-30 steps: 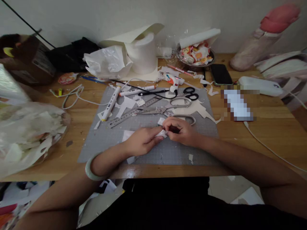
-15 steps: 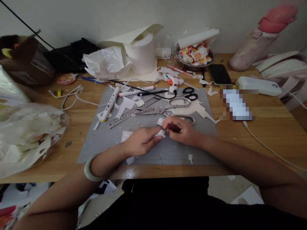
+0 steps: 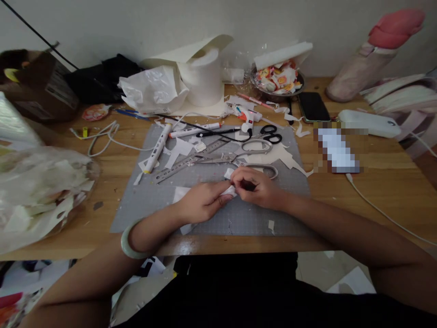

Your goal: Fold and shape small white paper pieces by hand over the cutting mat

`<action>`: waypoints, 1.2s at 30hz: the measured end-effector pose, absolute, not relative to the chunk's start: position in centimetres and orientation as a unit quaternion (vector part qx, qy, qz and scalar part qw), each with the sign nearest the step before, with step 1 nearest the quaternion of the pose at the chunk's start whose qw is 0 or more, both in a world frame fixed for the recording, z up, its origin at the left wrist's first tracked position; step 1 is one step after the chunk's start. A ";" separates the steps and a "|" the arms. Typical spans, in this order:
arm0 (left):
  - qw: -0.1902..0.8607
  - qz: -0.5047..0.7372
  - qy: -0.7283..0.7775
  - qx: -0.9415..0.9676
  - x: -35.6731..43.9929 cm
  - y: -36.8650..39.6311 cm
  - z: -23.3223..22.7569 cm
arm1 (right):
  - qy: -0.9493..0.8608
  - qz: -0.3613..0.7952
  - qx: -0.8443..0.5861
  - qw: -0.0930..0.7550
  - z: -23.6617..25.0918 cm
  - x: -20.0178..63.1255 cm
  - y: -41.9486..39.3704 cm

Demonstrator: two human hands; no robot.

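A small white piece of paper is pinched between the thumb and fingers of my left hand. My right hand meets it from the right, its fingertips closed at the edge of the same piece; its exact folds are hidden by the fingers. Both hands hover low over the grey cutting mat. Large grey-handled scissors lie just beyond my hands, partly over a steel ruler. More white paper shows beneath my left hand.
Behind the scissors lie white markers, a hot glue gun and black-handled scissors. A clear bag of paper scraps sits at left. To the right are phones, a white power bank and a pink-capped bottle.
Both hands stay almost in place around the paper piece. The right fingers have shifted very slightly; nothing else has visibly moved.
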State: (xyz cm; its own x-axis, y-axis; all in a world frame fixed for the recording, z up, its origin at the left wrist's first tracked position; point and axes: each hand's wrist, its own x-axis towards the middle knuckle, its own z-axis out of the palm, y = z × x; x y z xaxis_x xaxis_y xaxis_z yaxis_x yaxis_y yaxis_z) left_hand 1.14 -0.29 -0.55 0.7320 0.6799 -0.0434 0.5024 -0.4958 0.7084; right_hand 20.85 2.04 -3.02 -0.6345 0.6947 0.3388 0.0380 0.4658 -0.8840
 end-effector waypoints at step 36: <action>0.353 0.111 0.342 0.864 1.2 -0.3 -0.5 | -0.783 0.487 -0.218 0.321 -2.8 20.9 2.1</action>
